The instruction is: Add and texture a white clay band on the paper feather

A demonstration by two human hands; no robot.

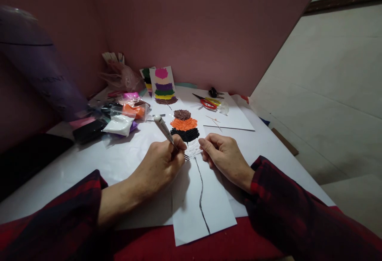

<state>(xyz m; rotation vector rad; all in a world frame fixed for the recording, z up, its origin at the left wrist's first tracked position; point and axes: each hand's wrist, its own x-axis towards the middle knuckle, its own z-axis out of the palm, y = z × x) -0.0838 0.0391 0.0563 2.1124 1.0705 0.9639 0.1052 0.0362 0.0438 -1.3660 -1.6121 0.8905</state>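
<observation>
A white paper strip (pixel 205 201) lies in front of me, bearing bands of textured clay: a brown band (pixel 182 114), an orange band (pixel 184 124), a black band (pixel 185 135) and a white band (pixel 193 148). Below them runs a dark wavy line. My left hand (pixel 161 159) is closed round a fork (pixel 163 127) with a pale patterned handle; its tines point down at the left edge of the white clay. At that clay's right edge is my right hand (pixel 225 155), thumb and fingers pinched together. Whatever may be between those fingertips is hidden.
Bags of coloured clay (pixel 119 123) pile up on the left. Behind stands a card with coloured bands (pixel 163 86), near a plastic bag (pixel 122 76). Red-handled scissors (pixel 208 103), toothpicks (pixel 215 121) and keys (pixel 214 92) lie at the back right. A wall rises behind.
</observation>
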